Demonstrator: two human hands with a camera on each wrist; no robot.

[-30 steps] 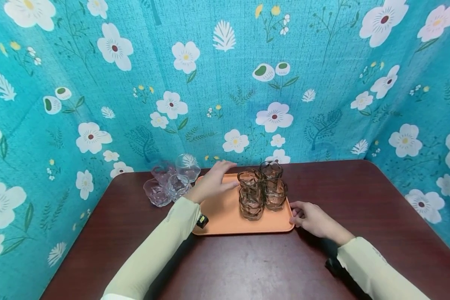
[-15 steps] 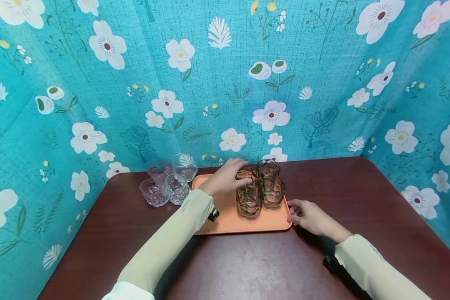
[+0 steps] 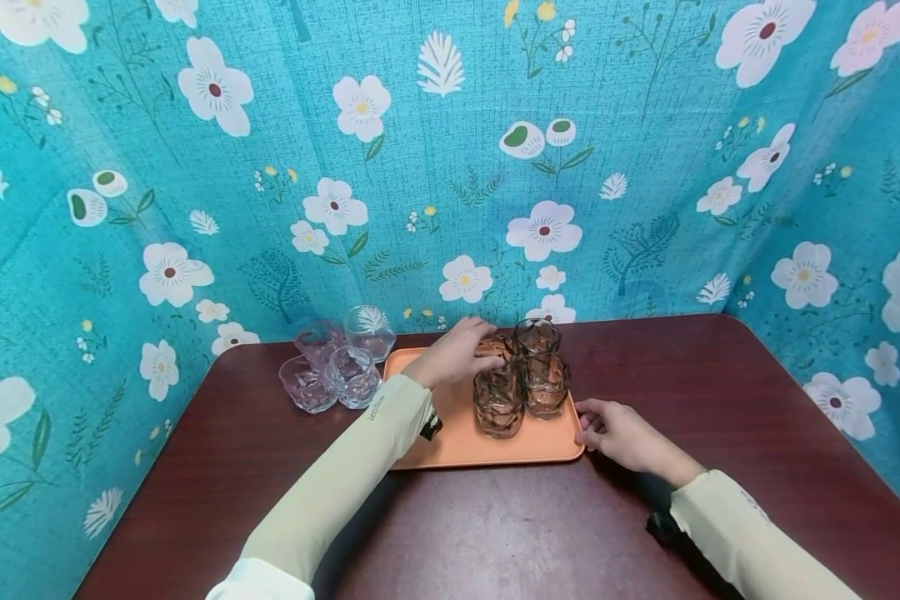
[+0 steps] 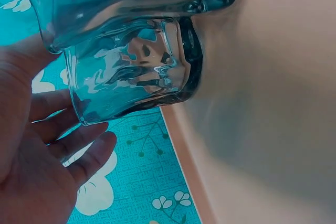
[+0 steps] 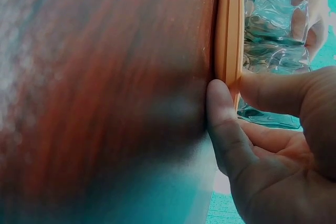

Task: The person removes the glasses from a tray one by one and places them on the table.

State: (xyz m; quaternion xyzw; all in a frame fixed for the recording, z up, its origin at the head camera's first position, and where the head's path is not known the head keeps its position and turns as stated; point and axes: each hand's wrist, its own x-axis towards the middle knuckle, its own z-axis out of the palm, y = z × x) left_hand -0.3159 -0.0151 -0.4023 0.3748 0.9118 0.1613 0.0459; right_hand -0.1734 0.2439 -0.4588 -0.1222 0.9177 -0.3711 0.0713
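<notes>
Several smoky brown glasses [image 3: 498, 408] stand in a tight group on the right half of an orange tray [image 3: 450, 454]. At the back left glass of the group, my left hand [image 3: 457, 354] has its thumb and fingers around the rim. The left wrist view shows that glass [image 4: 131, 74] close up, its base on the tray, with fingers [image 4: 86, 158] reaching past its rim. My right hand [image 3: 630, 433] pinches the tray's right edge near the front corner. In the right wrist view the thumb lies on top of the rim and a finger [image 5: 220, 103] beneath it.
Left of the tray, several clear and pinkish glasses [image 3: 352, 375] stand close together on the dark red-brown table [image 3: 465, 533]. A blue flowered curtain [image 3: 420, 167] hangs behind the table's back edge and along both sides.
My left hand has moved right, from beside the brown glasses to the back left one, and has held there over the last half second. The right hand stays on the tray edge.
</notes>
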